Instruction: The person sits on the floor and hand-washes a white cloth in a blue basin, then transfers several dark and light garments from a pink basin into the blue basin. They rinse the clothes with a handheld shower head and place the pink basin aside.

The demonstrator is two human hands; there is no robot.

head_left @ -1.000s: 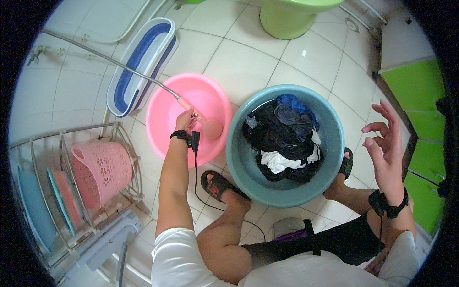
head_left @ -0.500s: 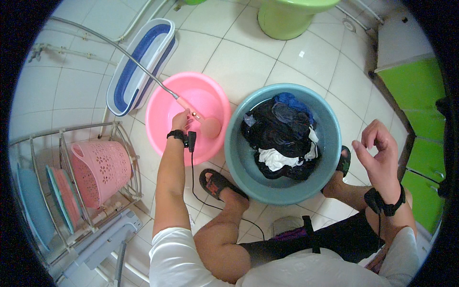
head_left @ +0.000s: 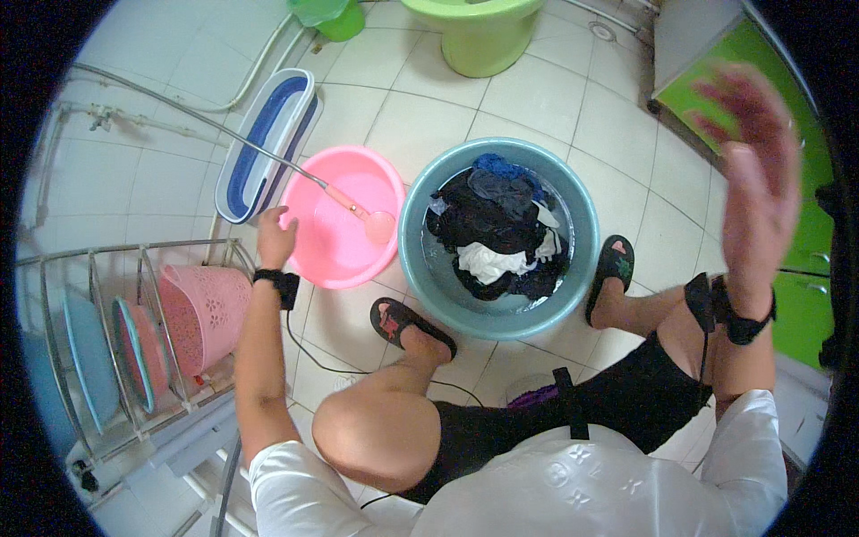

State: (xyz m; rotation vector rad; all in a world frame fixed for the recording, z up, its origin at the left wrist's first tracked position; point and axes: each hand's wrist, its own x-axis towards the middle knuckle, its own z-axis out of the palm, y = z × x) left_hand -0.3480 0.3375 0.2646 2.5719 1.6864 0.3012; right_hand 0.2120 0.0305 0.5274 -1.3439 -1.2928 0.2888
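Observation:
Empty and with its fingers apart, my left hand [head_left: 276,235] is at the near left rim of a pink basin [head_left: 305,174]; I cannot tell if it touches the rim. Inside that basin lies a pink shower head [head_left: 379,227] on a metal hose [head_left: 268,154]. My right hand [head_left: 761,179] is raised at the far right, blurred, holding nothing, its fingers spread. Between my hands, a larger teal tub [head_left: 411,259] holds water and dark clothes [head_left: 483,219], with a blue garment [head_left: 497,166] at the back and white cloth [head_left: 490,263] on top.
A folding blue-and-white basin [head_left: 234,197] leans by the left wall. The metal rack [head_left: 143,255] nearby holds a pink basket [head_left: 224,309] and several basins. Behind are a green toilet [head_left: 483,49] and a green bin [head_left: 340,22]. Green cabinets [head_left: 801,313] line the right side.
My left hand has let go of the shower head and moved left out of the pink basin. My right hand has risen and its fingers have spread. The whole view has shifted.

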